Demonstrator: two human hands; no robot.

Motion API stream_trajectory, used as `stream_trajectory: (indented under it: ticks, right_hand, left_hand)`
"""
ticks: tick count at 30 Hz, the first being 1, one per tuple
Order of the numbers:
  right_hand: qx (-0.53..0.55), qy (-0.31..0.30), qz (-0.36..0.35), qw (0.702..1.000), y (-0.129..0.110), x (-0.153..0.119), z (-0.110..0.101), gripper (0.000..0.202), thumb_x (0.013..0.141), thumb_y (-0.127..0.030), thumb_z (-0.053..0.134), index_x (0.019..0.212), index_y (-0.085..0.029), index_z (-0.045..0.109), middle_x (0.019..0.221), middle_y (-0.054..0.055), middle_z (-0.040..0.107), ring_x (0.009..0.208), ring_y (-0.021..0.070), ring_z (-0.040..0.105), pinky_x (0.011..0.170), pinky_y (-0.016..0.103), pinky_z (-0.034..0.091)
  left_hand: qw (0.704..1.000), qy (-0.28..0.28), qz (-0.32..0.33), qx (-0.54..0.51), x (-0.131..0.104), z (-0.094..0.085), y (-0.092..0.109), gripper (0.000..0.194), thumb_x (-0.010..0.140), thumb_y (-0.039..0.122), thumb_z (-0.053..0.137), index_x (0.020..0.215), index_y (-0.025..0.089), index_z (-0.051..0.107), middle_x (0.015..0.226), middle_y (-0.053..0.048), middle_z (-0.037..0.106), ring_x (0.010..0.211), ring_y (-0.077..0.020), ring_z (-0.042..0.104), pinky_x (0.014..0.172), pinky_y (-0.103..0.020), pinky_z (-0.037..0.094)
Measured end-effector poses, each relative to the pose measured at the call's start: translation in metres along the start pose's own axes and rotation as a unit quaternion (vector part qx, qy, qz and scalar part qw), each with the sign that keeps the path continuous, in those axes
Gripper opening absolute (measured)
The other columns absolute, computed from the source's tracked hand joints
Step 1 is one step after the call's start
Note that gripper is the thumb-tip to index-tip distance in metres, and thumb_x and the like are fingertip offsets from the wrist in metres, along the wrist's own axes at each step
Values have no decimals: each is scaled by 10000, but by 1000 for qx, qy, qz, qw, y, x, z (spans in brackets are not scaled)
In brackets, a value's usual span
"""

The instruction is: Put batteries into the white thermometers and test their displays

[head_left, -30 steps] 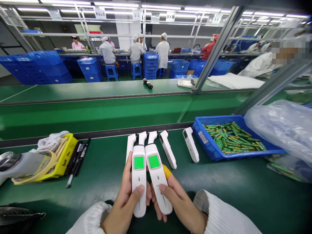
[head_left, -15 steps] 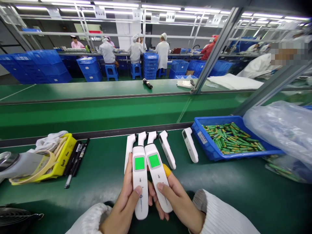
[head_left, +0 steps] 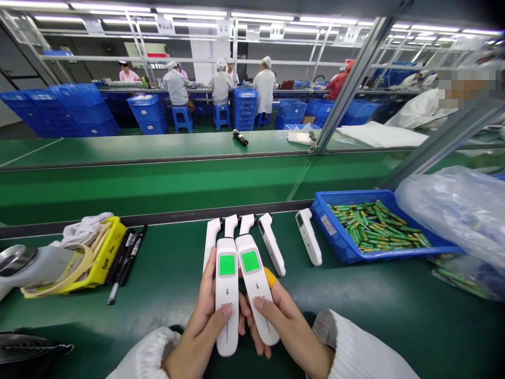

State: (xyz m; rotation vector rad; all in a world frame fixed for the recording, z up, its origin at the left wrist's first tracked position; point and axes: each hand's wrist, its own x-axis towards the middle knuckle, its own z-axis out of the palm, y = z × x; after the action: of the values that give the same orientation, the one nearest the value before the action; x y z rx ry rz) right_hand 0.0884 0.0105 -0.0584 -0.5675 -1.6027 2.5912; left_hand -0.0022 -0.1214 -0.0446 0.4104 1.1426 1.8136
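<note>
At the bench's right, blue tray (head_left: pixel 335 246): heaped with green battery cells (head_left: pixel 379 226) with gold ends; a white label sits on its left wall.
Clear plastic bag (head_left: pixel 445 205): overlaps the tray's right end and hides its far corner; below it, a second bag (head_left: pixel 463 284) shows more green cells.
Yellow bin (head_left: pixel 108 258), at the left: holds a white cloth (head_left: pixel 87 227) and beige pieces too jumbled to name; a pale ring (head_left: pixel 87 263) hangs across its near side, and a translucent bottle (head_left: pixel 51 268) with a metal top overlaps it.
Black markers (head_left: pixel 127 258): just beside the bin's right side.
Left hand (head_left: pixel 205 316): wrapped round the left thermometer (head_left: pixel 227 289), thumb on its lower body, green screen lit.
Right hand (head_left: pixel 292 321): wrapped round the right thermometer (head_left: pixel 252 284), also lit green; one finger wears a yellow cot (head_left: pixel 270 277).
Held pair: side by side above the bench's middle, partly hiding three thermometers (head_left: pixel 231 226) behind.
Other thermometers: a fourth thermometer (head_left: pixel 271 245) lies near those three, a fifth thermometer (head_left: pixel 308 237) just beside the tray.
Far ledge: a black cylinder (head_left: pixel 240 138) lies there; a metal post (head_left: pixel 351 89) slants across the view.
Background: stacked blue crates (head_left: pixel 244 109), people in white (head_left: pixel 264 87).
</note>
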Motion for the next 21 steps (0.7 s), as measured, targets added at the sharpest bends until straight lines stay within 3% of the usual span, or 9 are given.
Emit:
stream_trajectory:
  ticks: [4,10,15,21]
  right_hand:
    - [7,-2,-12,1000,1,1,-1,512,833,-549,580,1144,-172,424,675,-36,568,379,64,512,333,140,368]
    - [69,34,-17,997,-5,6,-2,377,868,-538,510,815,-169,451,525,-55,522,266,55,409,246,129,240]
    - [117,64,13,991,-10,11,-4,409,837,-571,527,738,-188,424,493,-67,501,232,45,343,241,152,200]
    - [111,22,-7,994,-10,9,-4,470,880,-575,452,642,-170,467,397,-51,444,250,60,347,272,164,210]
  left_hand:
    - [1000,15,11,14,1,1,1,802,927,388,496,1466,382,-97,847,-12,615,669,-149,561,703,-295,479]
    - [993,103,11,57,5,8,7,654,924,403,481,1464,377,112,1114,-77,558,573,-98,520,486,-222,447]
    - [991,121,17,51,8,12,12,618,927,416,467,1455,346,154,1069,-78,577,488,-72,480,436,-208,422]
    - [989,141,34,33,10,9,12,634,876,461,551,1418,318,255,984,-63,612,457,-66,446,412,-203,393]
